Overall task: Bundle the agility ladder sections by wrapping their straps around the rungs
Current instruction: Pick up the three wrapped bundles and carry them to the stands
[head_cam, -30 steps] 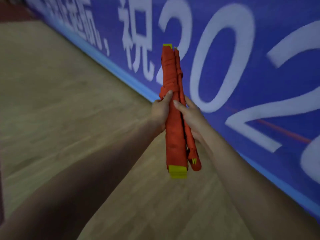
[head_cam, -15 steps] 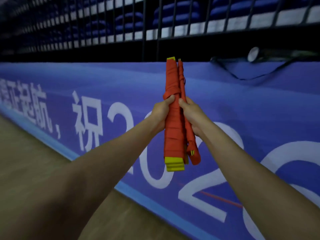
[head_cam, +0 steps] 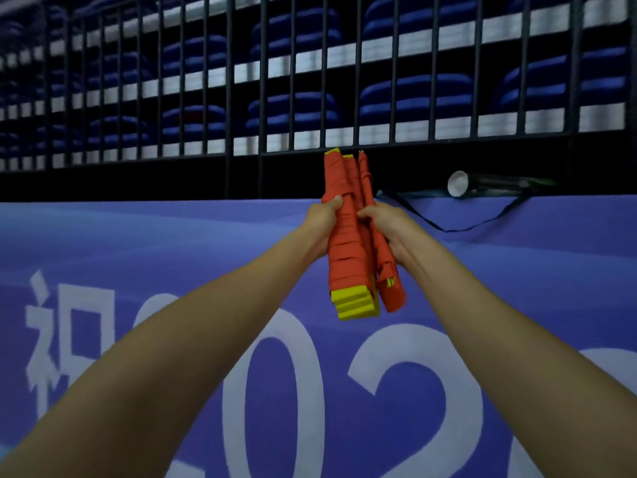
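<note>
Blue banner (head_cam: 138,243) and dark railing (head_cam: 262,81) are noted behind. A bundle (head_cam: 346,243) of yellow rungs (head_cam: 355,301), wound in orange strap (head_cam: 339,174), is held upright before them. It is gripped mid-length by the left hand (head_cam: 320,225) and right hand (head_cam: 391,229); fingers are mostly hidden behind it. A thinner wrapped section (head_cam: 393,294) is pressed alongside.

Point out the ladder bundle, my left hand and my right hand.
ladder bundle (head_cam: 344,257), head view, red strap wrapping at mid-length.
left hand (head_cam: 321,221), head view, back of the hand.
right hand (head_cam: 389,225), head view, back of the hand.
</note>
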Motion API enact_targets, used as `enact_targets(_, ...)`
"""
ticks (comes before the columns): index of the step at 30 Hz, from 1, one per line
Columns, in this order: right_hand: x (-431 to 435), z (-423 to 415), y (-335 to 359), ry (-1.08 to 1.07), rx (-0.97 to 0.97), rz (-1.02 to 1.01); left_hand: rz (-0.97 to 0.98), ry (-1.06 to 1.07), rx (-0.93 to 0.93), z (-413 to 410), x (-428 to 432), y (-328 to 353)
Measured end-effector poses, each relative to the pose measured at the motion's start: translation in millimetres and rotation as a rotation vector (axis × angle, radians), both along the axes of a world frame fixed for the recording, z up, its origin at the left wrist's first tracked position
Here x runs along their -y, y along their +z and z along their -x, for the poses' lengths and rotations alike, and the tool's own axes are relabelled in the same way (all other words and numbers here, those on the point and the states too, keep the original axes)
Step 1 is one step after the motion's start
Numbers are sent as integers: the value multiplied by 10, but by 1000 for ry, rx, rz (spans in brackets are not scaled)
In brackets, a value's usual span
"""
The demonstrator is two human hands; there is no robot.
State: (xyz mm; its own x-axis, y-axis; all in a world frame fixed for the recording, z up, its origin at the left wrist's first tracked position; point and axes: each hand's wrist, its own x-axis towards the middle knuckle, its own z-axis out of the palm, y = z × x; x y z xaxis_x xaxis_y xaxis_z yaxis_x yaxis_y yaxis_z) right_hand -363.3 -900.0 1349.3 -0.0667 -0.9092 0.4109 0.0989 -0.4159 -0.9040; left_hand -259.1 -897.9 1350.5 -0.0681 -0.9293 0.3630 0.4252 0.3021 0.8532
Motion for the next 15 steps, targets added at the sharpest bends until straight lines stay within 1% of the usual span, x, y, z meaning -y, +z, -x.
enact_targets(9,1072,-192,207,9,70,-52,7,15,74,-276,1198,376)
enact_targets(12,1453,-217,247,41,106,-104,-5,-16,131,-328,1550,478)
enact_targets(15,1817,-211,299,53,117,-91,-36,-34,197,-350,1945,543)
